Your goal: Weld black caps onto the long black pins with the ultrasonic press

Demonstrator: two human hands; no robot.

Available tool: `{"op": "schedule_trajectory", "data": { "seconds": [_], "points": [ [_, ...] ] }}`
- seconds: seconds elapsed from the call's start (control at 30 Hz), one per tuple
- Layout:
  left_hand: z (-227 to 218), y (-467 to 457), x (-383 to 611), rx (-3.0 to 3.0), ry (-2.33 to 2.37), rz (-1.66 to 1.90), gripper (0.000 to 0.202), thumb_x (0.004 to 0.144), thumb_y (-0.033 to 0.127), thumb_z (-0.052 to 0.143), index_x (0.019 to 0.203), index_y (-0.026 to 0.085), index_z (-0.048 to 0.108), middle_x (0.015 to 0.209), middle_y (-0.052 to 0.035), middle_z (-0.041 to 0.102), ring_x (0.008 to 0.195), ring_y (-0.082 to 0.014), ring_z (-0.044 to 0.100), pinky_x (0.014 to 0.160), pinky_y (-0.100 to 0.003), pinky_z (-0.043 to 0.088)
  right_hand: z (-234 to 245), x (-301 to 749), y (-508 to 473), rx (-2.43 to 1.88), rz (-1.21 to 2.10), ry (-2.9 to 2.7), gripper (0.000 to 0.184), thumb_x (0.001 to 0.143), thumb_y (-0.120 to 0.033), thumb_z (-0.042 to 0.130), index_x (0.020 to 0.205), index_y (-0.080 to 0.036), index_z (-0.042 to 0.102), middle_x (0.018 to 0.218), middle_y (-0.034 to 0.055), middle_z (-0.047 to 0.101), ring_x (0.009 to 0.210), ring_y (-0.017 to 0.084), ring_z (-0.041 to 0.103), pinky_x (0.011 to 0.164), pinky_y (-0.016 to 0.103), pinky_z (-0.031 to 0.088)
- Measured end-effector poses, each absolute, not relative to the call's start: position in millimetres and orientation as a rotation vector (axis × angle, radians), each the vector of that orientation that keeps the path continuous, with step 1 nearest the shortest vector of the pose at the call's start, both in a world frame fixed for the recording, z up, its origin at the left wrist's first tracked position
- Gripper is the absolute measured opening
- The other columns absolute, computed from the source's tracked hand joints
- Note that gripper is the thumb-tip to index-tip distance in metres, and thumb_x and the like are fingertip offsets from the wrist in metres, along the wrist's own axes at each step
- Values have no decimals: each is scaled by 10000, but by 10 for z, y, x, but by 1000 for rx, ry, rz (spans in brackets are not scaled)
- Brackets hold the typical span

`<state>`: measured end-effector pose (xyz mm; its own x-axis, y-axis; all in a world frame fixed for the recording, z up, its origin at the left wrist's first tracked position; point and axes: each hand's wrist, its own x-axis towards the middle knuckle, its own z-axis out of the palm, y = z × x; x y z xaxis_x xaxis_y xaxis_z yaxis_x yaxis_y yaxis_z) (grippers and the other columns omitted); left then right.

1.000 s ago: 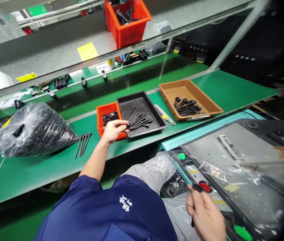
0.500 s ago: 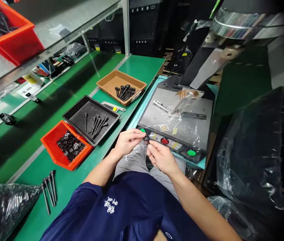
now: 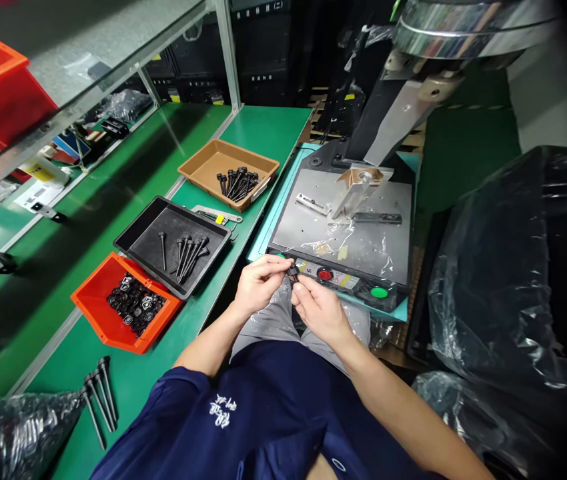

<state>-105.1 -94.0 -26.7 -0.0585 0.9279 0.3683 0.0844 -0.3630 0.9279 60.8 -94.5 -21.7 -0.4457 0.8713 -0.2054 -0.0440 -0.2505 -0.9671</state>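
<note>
My left hand and my right hand meet above my lap, at the front edge of the machine base. Both are closed in a pinch on one small black part, the left at its upper end and the right just below. Fingers cover most of it, so its full shape cannot be made out. To the left, an orange bin holds many small black pieces with square-looking faces. Beside it, a black tray contains several black rods with thick heads.
A brown tray with black screw-like rods stands farther back. The machine bears metal fixtures, a red button and a green button. More rods lie by a plastic bag at lower left. Plastic-wrapped black goods stand right.
The camera view has turned slightly, shifting the bench and machine leftward in the picture. Both hands keep their pinch on the small black part, which shows a little more between the fingertips.
</note>
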Motion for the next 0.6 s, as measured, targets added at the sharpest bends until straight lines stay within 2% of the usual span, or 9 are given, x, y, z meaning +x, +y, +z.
{"op": "schedule_trajectory", "data": {
  "seconds": [0.17,0.27,0.43,0.6],
  "points": [
    [-266,-915,-1004,1537,1126,1463,203,916,236,606,1050,234,759,1066,-88,696,893,-167,692,801,-334,589,-110,627,-896,-1011,2000,-1072,389,827,-556,668,779,-202,514,625,-57,443,394,54,300,322,187,200],
    [-300,-888,-961,1574,1106,1462,209,906,225,619,1069,230,751,1035,-85,694,872,-160,687,826,-347,585,-135,642,-894,-1016,1914,-1082,379,851,-541,649,764,-201,507,614,-60,442,394,56,309,323,186,194],
    [-345,-770,-879,1353,941,1473,195,845,265,714,1031,213,740,1053,-78,675,961,-191,686,834,-346,589,-232,668,-878,-970,1766,-1189,398,897,-538,603,726,-203,473,613,-55,449,405,56,327,350,201,217],
    [-281,-648,-747,1306,905,1456,204,825,294,741,1000,191,721,1091,-86,651,1005,-191,660,881,-346,558,-329,710,-829,-941,1640,-1187,332,931,-515,566,809,-216,491,642,-62,453,408,65,332,363,216,260]
  ]
}}
